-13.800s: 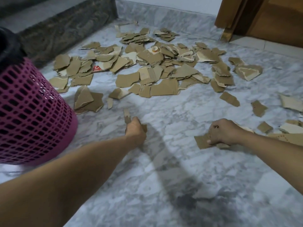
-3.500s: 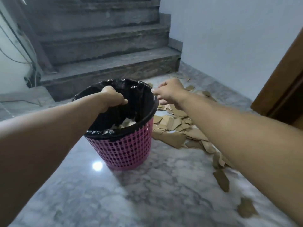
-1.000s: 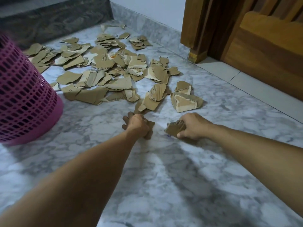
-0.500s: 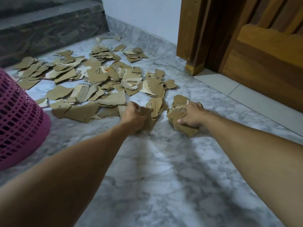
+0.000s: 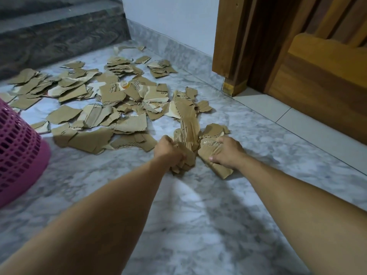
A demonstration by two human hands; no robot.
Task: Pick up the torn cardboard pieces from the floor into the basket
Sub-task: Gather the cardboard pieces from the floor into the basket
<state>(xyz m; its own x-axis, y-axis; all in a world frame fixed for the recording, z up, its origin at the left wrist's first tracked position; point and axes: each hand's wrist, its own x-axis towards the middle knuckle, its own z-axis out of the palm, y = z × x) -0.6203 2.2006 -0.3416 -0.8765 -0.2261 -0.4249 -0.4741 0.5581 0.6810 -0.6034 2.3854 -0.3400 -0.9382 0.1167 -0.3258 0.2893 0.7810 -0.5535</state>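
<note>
While many torn cardboard pieces (image 5: 93,108) lie spread over the marble floor (image 5: 198,225), each hand holds some. The left hand (image 5: 168,150) is curled tight around a bunch of pieces (image 5: 186,141). The right hand (image 5: 228,150) lies on another bunch (image 5: 214,155), thumb at its edge; it seems to grip it. The two hands are near each other. The pink basket (image 5: 17,155) stands far left. A wooden door (image 5: 317,66) is behind.

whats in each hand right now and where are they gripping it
Left hand grips a bunch of cardboard pieces at their near ends; right hand clutches another clump from above.
</note>
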